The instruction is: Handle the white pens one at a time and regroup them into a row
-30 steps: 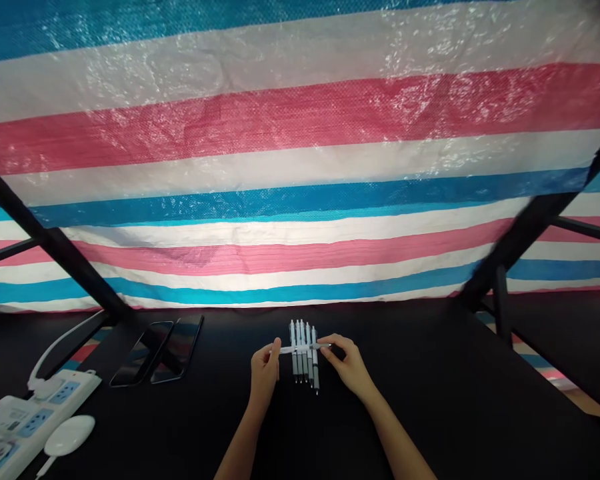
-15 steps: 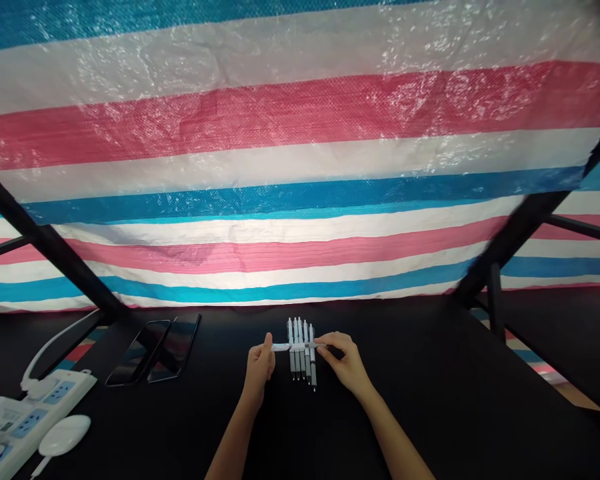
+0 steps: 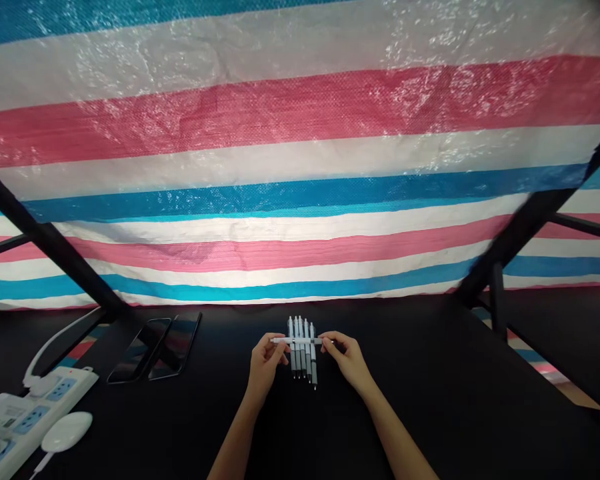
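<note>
Several white pens with grey grips point(image 3: 300, 363) lie side by side on the black table point(image 3: 190, 427), pointing away from me; the rightmost sits a little nearer to me. Crosswise over them is another white pen point(image 3: 303, 341), held level between both hands. My left hand point(image 3: 266, 360) pinches its left end between thumb and fingers. Its right, grey end is in the fingertips of my right hand point(image 3: 344, 353). Whether this pen touches the row beneath, I cannot tell.
Two dark phones point(image 3: 140, 350) point(image 3: 176, 347) lie to the left. Further left are a white power strip point(image 3: 45, 413) with plugs and a white rounded device point(image 3: 67, 432) on a cable. Black frame bars point(image 3: 520, 227) stand at both sides before a striped sheet point(image 3: 290, 153).
The crosswise pen has shifted slightly away from me. My left hand has changed its grip: the raised thumb has come down and the fingers now pinch the pen's end.
</note>
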A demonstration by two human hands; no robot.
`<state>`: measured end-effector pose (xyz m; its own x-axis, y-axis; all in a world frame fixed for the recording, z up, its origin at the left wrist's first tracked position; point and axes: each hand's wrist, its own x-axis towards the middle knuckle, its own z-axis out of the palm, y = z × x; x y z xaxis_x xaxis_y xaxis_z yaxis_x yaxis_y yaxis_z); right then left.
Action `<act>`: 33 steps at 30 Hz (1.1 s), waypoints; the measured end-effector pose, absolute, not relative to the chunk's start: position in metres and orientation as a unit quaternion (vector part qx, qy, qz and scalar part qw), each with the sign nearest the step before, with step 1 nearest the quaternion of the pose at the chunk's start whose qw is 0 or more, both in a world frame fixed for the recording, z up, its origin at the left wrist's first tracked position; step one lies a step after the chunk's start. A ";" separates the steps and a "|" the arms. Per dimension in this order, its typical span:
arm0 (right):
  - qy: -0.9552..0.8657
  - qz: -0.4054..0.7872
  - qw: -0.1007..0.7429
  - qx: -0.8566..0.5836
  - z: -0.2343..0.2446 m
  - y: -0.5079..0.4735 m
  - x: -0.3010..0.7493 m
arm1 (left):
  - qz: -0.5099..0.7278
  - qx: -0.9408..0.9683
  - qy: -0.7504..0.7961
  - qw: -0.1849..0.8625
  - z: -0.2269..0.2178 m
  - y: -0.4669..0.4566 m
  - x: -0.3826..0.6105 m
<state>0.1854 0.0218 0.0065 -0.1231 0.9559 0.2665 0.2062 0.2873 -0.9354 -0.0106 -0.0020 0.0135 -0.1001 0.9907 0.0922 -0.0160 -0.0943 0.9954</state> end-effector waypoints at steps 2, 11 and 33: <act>-0.647 0.379 0.481 -0.453 0.005 0.022 0.186 | 0.557 0.491 0.499 0.447 0.013 -0.001 -0.011; -0.640 0.370 0.494 -0.457 0.007 0.022 0.189 | 0.622 0.415 0.526 0.405 0.011 0.000 -0.018; -0.569 0.373 0.548 -0.486 0.008 0.027 0.201 | 0.623 0.381 0.539 0.420 0.009 0.005 -0.025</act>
